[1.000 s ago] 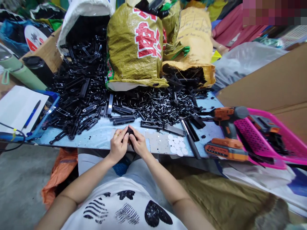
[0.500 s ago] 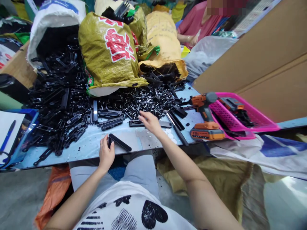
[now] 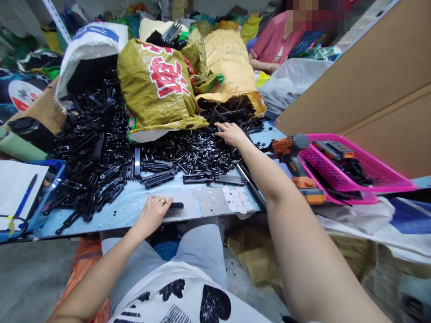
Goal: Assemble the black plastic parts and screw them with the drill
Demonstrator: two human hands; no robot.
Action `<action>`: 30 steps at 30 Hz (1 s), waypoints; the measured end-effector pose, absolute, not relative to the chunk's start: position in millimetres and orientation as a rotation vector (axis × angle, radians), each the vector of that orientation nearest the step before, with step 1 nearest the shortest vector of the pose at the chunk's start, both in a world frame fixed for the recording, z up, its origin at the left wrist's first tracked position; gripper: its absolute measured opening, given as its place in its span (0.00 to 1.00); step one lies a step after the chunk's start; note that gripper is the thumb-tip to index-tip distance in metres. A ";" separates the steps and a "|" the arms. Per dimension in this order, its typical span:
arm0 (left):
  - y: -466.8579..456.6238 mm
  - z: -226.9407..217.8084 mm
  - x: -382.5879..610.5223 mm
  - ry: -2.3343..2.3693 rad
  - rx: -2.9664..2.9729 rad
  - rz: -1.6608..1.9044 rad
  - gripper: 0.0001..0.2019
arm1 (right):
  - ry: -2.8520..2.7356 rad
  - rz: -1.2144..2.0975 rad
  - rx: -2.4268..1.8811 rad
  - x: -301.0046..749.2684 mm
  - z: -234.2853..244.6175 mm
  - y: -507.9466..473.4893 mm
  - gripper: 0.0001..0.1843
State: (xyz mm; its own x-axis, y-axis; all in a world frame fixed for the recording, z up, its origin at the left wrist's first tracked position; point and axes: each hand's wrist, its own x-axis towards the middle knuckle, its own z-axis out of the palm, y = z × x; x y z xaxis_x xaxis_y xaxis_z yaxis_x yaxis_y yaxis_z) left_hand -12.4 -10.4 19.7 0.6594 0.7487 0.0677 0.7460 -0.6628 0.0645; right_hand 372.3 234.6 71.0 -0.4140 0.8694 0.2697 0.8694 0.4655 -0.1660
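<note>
My left hand (image 3: 155,216) is closed over a long black plastic piece (image 3: 177,206) at the table's front edge; only its rounded end sticks out past my fingers. My right hand (image 3: 231,134) is stretched out over the far side of a heap of small black screws or pins (image 3: 205,152), close to the mouth of a yellow sack (image 3: 229,63). Its fingers are apart, with nothing visible in them. Between my hands and the heap lie a few flat black slotted parts (image 3: 229,179) and black bars (image 3: 160,178).
A large pile of black parts (image 3: 90,148) spills from a white sack (image 3: 97,38) on the left. To the right are an orange cordless drill (image 3: 286,148) and a pink basket (image 3: 387,175). An olive bag (image 3: 151,89) stands behind the heap. A person (image 3: 269,40) sits beyond.
My right hand has moved away from me and rightward, from the heap's near edge to the sack's mouth. My left hand now covers most of the black piece. The view has shifted slightly.
</note>
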 end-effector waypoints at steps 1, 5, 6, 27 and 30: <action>-11.3 19.8 -14.6 1.290 2.836 0.129 0.22 | -2.411 -0.005 -1.455 375.7 76.7 233.4 0.11; -11.7 14.8 -19.2 1.392 2.796 0.083 0.21 | -2.453 -0.133 -1.405 375.5 99.8 205.3 0.17; -11.0 12.6 -18.4 1.404 2.763 0.094 0.20 | -2.499 -0.160 -1.383 368.5 102.6 190.5 0.18; 1.4 15.2 7.2 1.226 2.498 0.157 0.34 | -2.967 0.332 -1.436 233.0 28.8 -20.8 0.19; -0.5 14.3 6.1 1.234 2.516 0.195 0.32 | -2.945 0.262 -1.474 228.5 34.2 -24.5 0.18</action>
State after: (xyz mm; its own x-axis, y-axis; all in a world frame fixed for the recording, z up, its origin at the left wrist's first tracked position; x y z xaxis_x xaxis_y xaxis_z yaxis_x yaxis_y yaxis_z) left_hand 6.1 -0.5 14.3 0.6154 0.7879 -0.0224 0.7425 -0.5700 0.3520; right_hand 228.5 -24.5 34.2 -0.5915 0.7774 -0.2139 0.8030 0.5921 -0.0686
